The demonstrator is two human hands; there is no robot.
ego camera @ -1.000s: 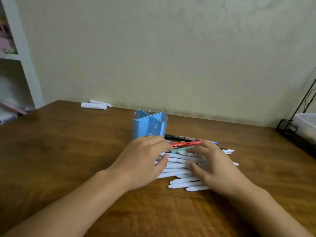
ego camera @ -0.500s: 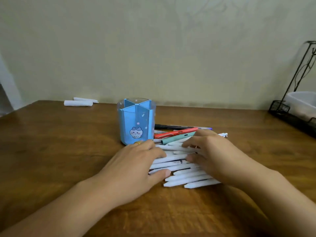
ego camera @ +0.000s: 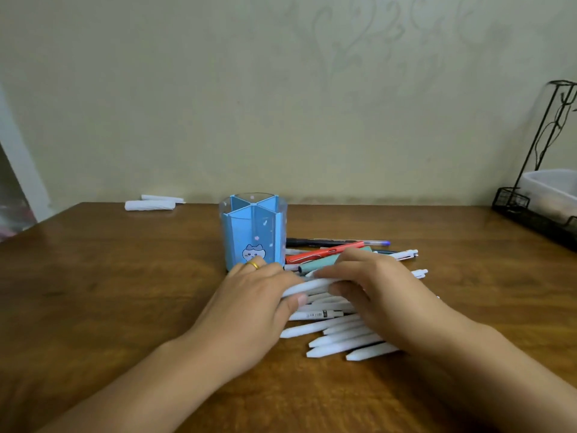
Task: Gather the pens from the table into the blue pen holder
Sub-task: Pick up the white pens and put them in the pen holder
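The blue pen holder point(ego camera: 254, 232) stands upright mid-table, divided into compartments, nothing seen inside. To its right lies a pile of several white pens point(ego camera: 337, 335), with a red pen point(ego camera: 324, 252), a teal pen point(ego camera: 318, 264) and a dark pen point(ego camera: 315, 242) behind. My left hand point(ego camera: 253, 304) pinches the left end of one white pen point(ego camera: 309, 286) between thumb and fingers. My right hand point(ego camera: 381, 295) closes on the same pen's right part, covering the pile's middle.
Two white rolled items point(ego camera: 150, 204) lie at the table's back left. A black wire rack point(ego camera: 537, 210) with a white container point(ego camera: 552, 189) stands at the right edge. A wall runs behind the wooden table point(ego camera: 93, 292). A white shelf post is at far left.
The view has tilted and shifted, bringing the holder's front into sight. Both hands drew together on the pile, and one white pen is now lifted slightly between them.
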